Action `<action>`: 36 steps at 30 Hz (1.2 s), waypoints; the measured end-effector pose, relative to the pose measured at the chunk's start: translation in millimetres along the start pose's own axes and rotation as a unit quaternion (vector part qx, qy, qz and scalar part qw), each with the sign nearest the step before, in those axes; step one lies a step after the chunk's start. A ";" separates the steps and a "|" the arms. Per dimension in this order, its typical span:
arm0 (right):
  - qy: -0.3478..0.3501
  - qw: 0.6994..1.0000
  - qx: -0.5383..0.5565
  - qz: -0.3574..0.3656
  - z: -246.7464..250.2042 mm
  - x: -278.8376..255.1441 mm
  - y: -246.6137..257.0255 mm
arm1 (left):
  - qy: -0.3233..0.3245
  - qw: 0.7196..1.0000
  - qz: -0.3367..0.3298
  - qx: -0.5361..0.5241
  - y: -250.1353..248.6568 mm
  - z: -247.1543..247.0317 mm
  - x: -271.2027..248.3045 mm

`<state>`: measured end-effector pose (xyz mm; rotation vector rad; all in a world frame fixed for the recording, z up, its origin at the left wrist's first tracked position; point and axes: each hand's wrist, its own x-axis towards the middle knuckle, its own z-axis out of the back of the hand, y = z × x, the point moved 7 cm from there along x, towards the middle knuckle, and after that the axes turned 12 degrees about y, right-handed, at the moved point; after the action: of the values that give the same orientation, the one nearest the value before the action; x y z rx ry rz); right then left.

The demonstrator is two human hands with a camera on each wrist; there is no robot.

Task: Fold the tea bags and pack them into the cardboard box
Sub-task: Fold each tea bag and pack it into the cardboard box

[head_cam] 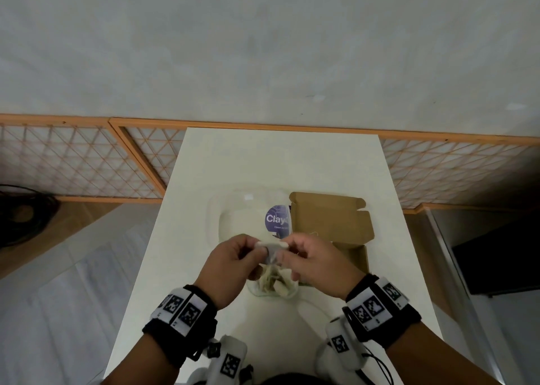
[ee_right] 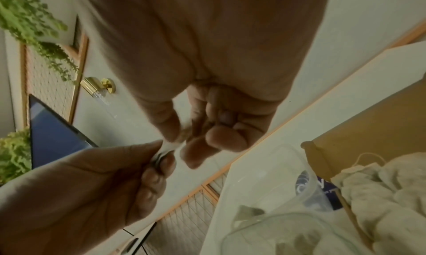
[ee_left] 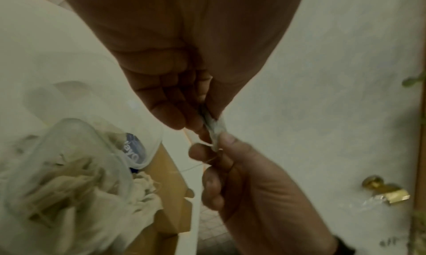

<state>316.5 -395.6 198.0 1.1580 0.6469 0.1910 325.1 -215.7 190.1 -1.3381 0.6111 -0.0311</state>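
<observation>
A small white tea bag (head_cam: 271, 249) is pinched between both hands above the table. My left hand (head_cam: 258, 246) grips its left end between thumb and fingers, and my right hand (head_cam: 285, 247) grips the right end. In the left wrist view the tea bag (ee_left: 214, 129) shows crumpled between the two sets of fingertips. Beneath the hands stands a clear container (head_cam: 274, 287) holding several loose tea bags. The brown cardboard box (head_cam: 352, 256) lies open to the right with its lid (head_cam: 330, 218) folded back. Folded tea bags (ee_right: 380, 195) lie inside the cardboard box (ee_right: 368, 131).
A clear plastic lid with a purple label (head_cam: 277, 219) lies on the white table (head_cam: 263, 157) behind the hands, left of the box. A wooden lattice fence (head_cam: 87, 162) runs along the table's far end. A dark screen (head_cam: 496, 262) stands to the right.
</observation>
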 end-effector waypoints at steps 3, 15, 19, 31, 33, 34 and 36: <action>-0.025 0.999 0.025 0.016 6.1 -3.1 3.0 | -0.017 0.998 -0.006 -0.068 -6.4 5.0 -2.0; -0.047 0.997 -0.032 0.061 23.7 -12.4 36.1 | -0.023 0.993 -0.023 -0.111 -10.2 12.1 -16.2; -0.041 0.995 -0.050 0.076 21.8 -15.8 46.0 | 0.018 0.996 -0.043 -0.074 -14.6 6.5 -20.9; -0.013 0.970 -0.204 0.129 6.0 -30.1 77.7 | 0.058 0.995 -0.078 0.022 -15.9 -8.2 -38.2; -0.029 0.965 -0.216 0.145 12.9 -31.0 86.2 | 0.069 0.994 -0.083 0.034 -19.1 -10.0 -42.2; -0.037 0.964 -0.217 0.150 16.8 -29.9 88.9 | 0.073 0.993 -0.088 0.040 -22.1 -10.9 -44.4; -0.049 0.968 -0.199 0.147 23.4 -25.0 88.8 | 0.065 0.989 -0.110 0.079 -29.4 -10.5 -47.6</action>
<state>325.8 -389.3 292.5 0.8626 0.3246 0.4909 289.8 -215.4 234.7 -1.2511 0.5559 -0.3432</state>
